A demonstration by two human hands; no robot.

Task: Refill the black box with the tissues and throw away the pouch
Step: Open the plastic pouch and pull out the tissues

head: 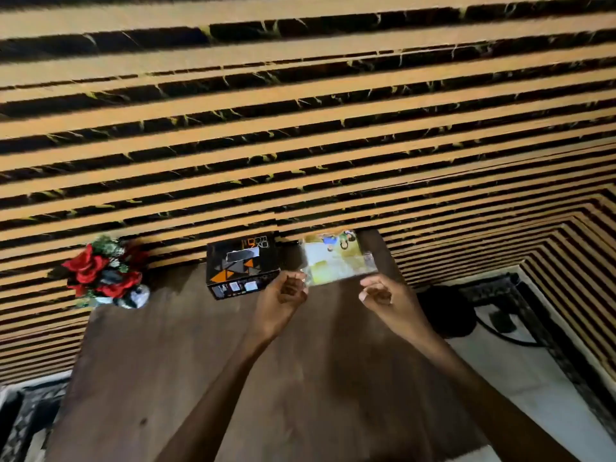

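Observation:
The black box [242, 263], printed with orange and grey triangles and with a slot on top, stands at the back of the dark wooden table [206, 368] against the slatted wall. Right of it lies the tissue pouch [336, 261], clear plastic with a yellow-green print, also against the wall. My left hand [283, 296] is at the pouch's near left corner, with thumb and forefinger pinched on it. My right hand [383, 295] hovers just short of the pouch's near right corner, its fingers loosely curled and holding nothing. The view is blurred.
A pot of red artificial roses [106, 273] stands at the table's back left corner. Right of the table, on the pale floor, are a round black object [445, 311] and a dark cable [506, 335]. The slatted wall rises directly behind the box and pouch.

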